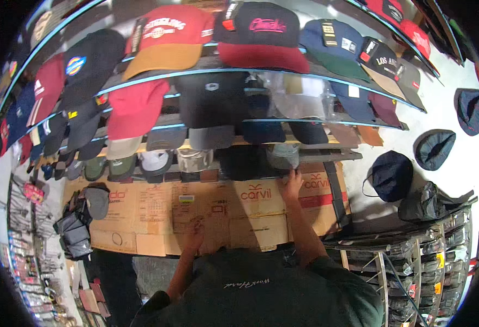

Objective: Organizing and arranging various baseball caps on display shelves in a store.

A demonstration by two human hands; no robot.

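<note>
My right hand (293, 186) reaches up to the lowest shelf row, its fingertips at the brim of a light grey cap (283, 154). Whether the fingers grip the brim or only touch it, I cannot tell. Beside that cap sits a black cap (241, 161), and a camouflage cap (195, 159) lies further left. My left hand (196, 225) is lower, in shadow in front of printed cardboard (153, 212). Its fingers look loosely bent, and nothing shows in them.
Shelves above carry rows of caps, among them a red cap with a tan brim (164, 36) and a black cap with a red brim (262, 34). Dark hats (391, 175) hang on the right wall. A rack of packaged goods (427, 261) stands lower right; a grey cap (97, 201) hangs left.
</note>
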